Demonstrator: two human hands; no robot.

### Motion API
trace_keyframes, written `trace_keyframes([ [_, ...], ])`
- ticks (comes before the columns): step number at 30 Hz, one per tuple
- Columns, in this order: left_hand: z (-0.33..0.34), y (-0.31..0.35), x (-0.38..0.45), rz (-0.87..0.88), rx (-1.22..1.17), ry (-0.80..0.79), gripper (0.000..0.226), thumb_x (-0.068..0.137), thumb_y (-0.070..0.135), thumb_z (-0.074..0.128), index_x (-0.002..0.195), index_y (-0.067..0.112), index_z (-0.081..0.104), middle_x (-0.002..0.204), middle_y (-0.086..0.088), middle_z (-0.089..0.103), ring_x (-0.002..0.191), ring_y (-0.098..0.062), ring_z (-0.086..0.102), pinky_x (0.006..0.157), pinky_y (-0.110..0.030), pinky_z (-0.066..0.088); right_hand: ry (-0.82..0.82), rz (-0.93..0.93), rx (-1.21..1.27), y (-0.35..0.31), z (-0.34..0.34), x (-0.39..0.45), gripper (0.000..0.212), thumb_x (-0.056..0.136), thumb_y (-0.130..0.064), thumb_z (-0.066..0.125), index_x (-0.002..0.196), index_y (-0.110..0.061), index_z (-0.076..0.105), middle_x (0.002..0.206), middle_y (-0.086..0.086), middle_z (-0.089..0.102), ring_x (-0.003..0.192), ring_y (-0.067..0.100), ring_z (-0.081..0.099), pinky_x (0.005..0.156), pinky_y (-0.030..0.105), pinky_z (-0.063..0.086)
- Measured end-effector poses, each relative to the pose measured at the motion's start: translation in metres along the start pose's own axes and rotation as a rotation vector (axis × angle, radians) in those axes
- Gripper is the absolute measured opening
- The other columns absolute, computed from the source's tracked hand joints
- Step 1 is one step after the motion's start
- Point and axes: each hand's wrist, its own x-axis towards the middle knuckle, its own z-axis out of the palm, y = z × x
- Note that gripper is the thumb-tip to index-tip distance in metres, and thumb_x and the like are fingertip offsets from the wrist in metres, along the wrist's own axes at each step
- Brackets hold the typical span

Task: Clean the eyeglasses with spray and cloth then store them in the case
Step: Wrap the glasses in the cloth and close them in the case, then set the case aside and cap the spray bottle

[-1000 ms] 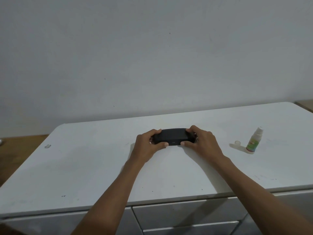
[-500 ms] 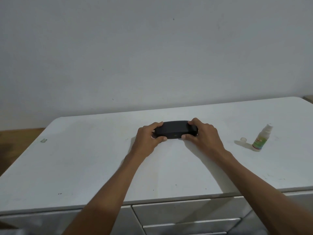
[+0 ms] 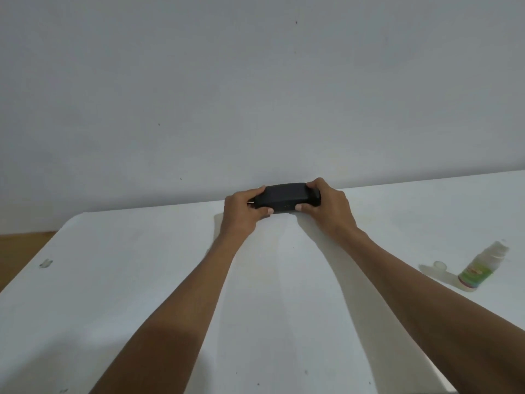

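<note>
Because the black eyeglasses case (image 3: 285, 197) sat shut near the far edge of the white table (image 3: 142, 280), the left hand (image 3: 244, 211) and right hand (image 3: 326, 207) each gripped one end, thumbs at its front seam, probably to open it, with the uncapped spray bottle (image 3: 480, 268) standing well apart to the right.

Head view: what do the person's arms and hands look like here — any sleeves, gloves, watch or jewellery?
Both forearms are bare as far as the frame shows; no sleeve edge is visible. The left hand and right hand wear no gloves. No watch, bracelet or ring can be seen on either wrist or on the visible fingers, and there are no markings or straps.
</note>
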Motion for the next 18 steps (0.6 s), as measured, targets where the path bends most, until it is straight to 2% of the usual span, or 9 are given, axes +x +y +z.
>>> trace_keyframes([
  [2, 0.001, -0.006, 0.007, 0.008, 0.026, -0.002, 0.067, 0.071, 0.007, 0.091, 0.133, 0.011, 0.066, 0.126, -0.007, 0.071, 0.11, -0.02, 0.068, 0.101, -0.024, 0.051, 0.007, -0.007, -0.025, 0.004, 0.006, 0.007, 0.042, 0.086, -0.029, 0.079, 0.119, -0.017, 0.057, 0.105, 0.0, 0.068, 0.095, 0.026, 0.063, 0.078, 0.038, 0.051],
  [4, 0.002, -0.012, 0.011, 0.031, 0.051, -0.006, 0.065, 0.072, 0.01, 0.091, 0.132, 0.012, 0.066, 0.126, -0.006, 0.071, 0.109, -0.019, 0.068, 0.103, -0.027, 0.051, 0.008, -0.012, -0.053, 0.006, 0.011, 0.011, 0.042, 0.086, -0.031, 0.079, 0.118, -0.017, 0.057, 0.103, 0.001, 0.07, 0.092, 0.025, 0.063, 0.075, 0.038, 0.051],
  [9, 0.004, -0.018, 0.01, 0.057, 0.082, -0.01, 0.063, 0.075, 0.013, 0.089, 0.133, 0.013, 0.066, 0.123, -0.002, 0.07, 0.107, -0.014, 0.065, 0.1, -0.021, 0.048, 0.001, -0.015, -0.087, 0.013, 0.014, 0.013, 0.04, 0.085, -0.036, 0.078, 0.114, -0.019, 0.056, 0.095, -0.002, 0.067, 0.082, 0.022, 0.061, 0.063, 0.029, 0.04],
  [11, 0.004, -0.016, 0.008, 0.047, 0.099, -0.017, 0.064, 0.076, 0.013, 0.088, 0.135, 0.014, 0.064, 0.125, -0.002, 0.07, 0.108, -0.014, 0.065, 0.102, -0.023, 0.048, -0.014, -0.009, -0.102, 0.01, 0.011, 0.013, 0.04, 0.086, -0.035, 0.078, 0.114, -0.018, 0.055, 0.094, -0.001, 0.066, 0.082, 0.023, 0.061, 0.063, 0.03, 0.041],
  [13, 0.002, -0.011, 0.007, 0.032, 0.119, -0.034, 0.067, 0.076, 0.013, 0.088, 0.138, 0.015, 0.062, 0.129, -0.004, 0.069, 0.114, -0.019, 0.065, 0.107, -0.03, 0.049, -0.052, 0.011, -0.129, 0.003, 0.007, 0.012, 0.042, 0.087, -0.031, 0.077, 0.118, -0.015, 0.054, 0.096, 0.003, 0.066, 0.086, 0.027, 0.062, 0.066, 0.034, 0.044],
  [16, 0.002, 0.006, 0.0, 0.048, 0.206, -0.04, 0.075, 0.078, 0.012, 0.087, 0.145, 0.012, 0.054, 0.138, -0.008, 0.062, 0.124, -0.025, 0.06, 0.113, -0.037, 0.045, -0.089, 0.013, -0.214, -0.009, -0.004, 0.008, 0.044, 0.087, -0.029, 0.076, 0.124, -0.015, 0.057, 0.107, 0.007, 0.068, 0.099, 0.03, 0.065, 0.078, 0.039, 0.053],
  [18, 0.006, 0.02, -0.006, 0.099, 0.235, -0.004, 0.075, 0.077, 0.015, 0.087, 0.144, 0.01, 0.054, 0.136, -0.009, 0.062, 0.123, -0.027, 0.06, 0.107, -0.044, 0.051, -0.06, 0.0, -0.259, -0.016, -0.016, 0.001, 0.039, 0.089, -0.029, 0.073, 0.123, -0.018, 0.06, 0.111, 0.008, 0.068, 0.106, 0.03, 0.064, 0.083, 0.042, 0.056],
])
